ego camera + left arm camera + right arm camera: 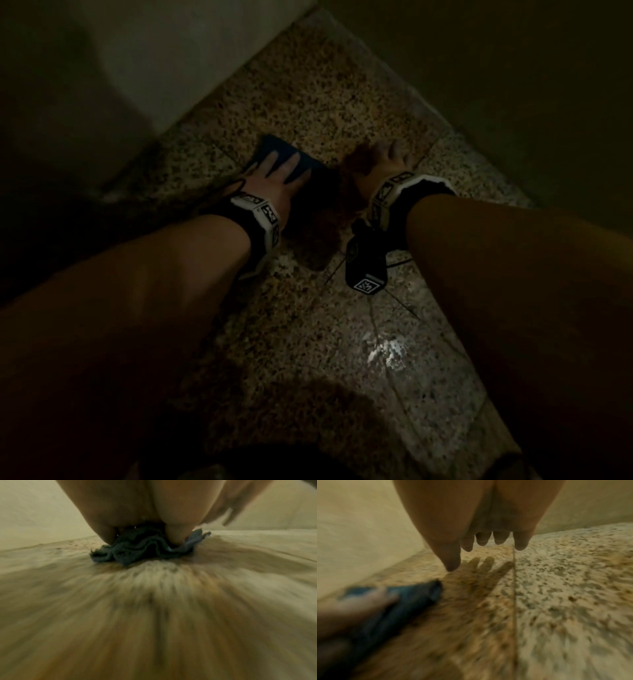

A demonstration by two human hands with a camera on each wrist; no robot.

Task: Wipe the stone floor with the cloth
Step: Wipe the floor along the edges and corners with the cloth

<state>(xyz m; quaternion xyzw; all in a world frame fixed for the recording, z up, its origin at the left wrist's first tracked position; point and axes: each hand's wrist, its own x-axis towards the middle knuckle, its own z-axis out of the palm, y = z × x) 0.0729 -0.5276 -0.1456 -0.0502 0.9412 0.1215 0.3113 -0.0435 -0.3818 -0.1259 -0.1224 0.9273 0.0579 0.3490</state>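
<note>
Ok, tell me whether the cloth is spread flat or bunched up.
Bunched and folded. The blue cloth shows rumpled ridges at its edge in the left wrist view, under the left hand, whose straight fingers press it on the stone floor.

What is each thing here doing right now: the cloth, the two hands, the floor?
cloth: blue, bunched, lying on the floor under the left hand.
left hand: fingers straight and spread, pressing on the cloth.
right hand: open, holding nothing, spread over bare floor beside the cloth; contact with the floor cannot be told.
stone floor: speckled tiles, with a shiny patch near the person.
</note>
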